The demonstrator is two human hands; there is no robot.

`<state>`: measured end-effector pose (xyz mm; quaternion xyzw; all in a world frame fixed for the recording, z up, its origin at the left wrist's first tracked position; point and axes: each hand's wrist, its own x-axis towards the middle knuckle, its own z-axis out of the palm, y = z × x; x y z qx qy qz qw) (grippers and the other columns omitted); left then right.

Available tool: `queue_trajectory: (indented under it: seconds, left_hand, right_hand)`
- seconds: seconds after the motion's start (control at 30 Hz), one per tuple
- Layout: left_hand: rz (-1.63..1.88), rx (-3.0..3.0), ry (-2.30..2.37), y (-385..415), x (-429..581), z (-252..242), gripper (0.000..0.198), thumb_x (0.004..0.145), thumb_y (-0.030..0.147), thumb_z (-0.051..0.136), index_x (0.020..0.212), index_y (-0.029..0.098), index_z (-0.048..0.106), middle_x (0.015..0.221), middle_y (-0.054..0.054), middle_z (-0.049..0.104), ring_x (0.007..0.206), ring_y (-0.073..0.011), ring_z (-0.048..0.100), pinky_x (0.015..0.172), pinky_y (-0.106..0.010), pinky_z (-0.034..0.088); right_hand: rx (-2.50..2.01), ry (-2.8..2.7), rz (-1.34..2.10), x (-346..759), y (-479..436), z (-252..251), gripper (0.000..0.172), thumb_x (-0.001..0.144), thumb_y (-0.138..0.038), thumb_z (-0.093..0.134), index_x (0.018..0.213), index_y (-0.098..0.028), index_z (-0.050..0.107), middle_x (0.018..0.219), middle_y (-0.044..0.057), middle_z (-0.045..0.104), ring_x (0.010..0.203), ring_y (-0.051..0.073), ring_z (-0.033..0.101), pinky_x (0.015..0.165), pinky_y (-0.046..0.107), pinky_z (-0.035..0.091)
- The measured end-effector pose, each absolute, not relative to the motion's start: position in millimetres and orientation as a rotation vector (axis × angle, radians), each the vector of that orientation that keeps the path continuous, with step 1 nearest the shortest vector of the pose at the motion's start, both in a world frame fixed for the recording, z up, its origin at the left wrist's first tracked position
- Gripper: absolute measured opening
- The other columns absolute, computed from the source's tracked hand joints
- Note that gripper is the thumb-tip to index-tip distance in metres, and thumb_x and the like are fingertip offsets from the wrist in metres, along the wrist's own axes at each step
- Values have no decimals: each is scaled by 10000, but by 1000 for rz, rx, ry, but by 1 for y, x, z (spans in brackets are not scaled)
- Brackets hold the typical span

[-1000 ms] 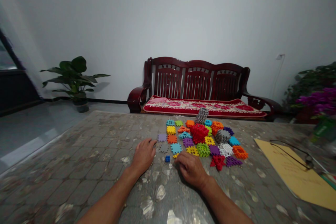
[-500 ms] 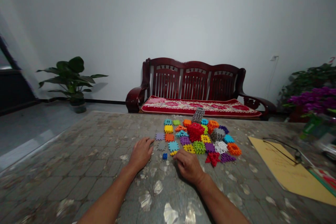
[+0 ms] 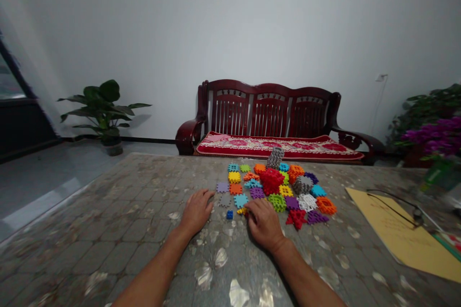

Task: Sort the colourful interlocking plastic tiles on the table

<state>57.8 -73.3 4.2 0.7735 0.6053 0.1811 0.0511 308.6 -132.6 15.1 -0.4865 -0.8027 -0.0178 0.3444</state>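
My left hand (image 3: 197, 211) lies on the table, palm down with fingers stretched out. Its fingertips are near a lavender toothed square (image 3: 222, 187) and a grey toothed square (image 3: 225, 200). To its right sits a small blue block (image 3: 229, 214), apart from both hands. My right hand (image 3: 264, 223) rests palm down, its fingers slightly bent and nothing visibly gripped. A small yellow piece (image 3: 241, 211) shows beside its fingertips; whether they touch it I cannot tell. Just beyond are a light blue toothed square (image 3: 240, 200) and a green piece (image 3: 277, 202).
Beyond my hands are several coloured interlocking pieces, including a red built shape (image 3: 272, 181), a grey cylinder (image 3: 275, 157) and a red star (image 3: 297, 218). At right lie a tan envelope (image 3: 399, 235) and glasses (image 3: 392, 206). A wooden bench (image 3: 270, 105) stands behind the table (image 3: 118, 211).
My right hand has shifted slightly forward over the yellow square, and its fingers lie flatter than before by the small yellow piece. My left hand stays put; the view has turned slightly left.
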Motion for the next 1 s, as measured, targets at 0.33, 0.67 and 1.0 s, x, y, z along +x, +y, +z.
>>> queue_trajectory:
  seconds: [0.33, 0.67, 1.0]
  left_hand:
    - [540, 2365, 1844, -76, 60, 7, 387, 892, 223, 469, 1250, 218, 618, 1355, -110, 571, 1271, -232, 502, 1107, -399, 333]
    - [535, 2373, 1851, -77, 61, 9, 389, 894, 218, 465, 1253, 213, 615, 1335, -108, 579, 1264, -234, 500, 1110, -397, 326]
    - [539, 2368, 1844, -76, 61, 7, 390, 897, 217, 460, 1257, 210, 612, 1338, -112, 573, 1271, -239, 491, 1104, -407, 327]
  right_hand:
    - [-1237, -2173, -25, 307, -134, 18, 180, 845, -91, 528, 921, -217, 632, 923, 52, 650, 909, 210, 519, 811, 336, 334]
    - [-1152, -2167, 43, 307, -134, 17, 224, 861, -81, 482, 951, -221, 632, 888, 47, 661, 890, 197, 556, 795, 317, 349]
    - [-1133, -2099, 16, 310, -134, 13, 202, 761, -62, 448, 749, -204, 591, 724, 29, 587, 734, 165, 536, 694, 266, 365]
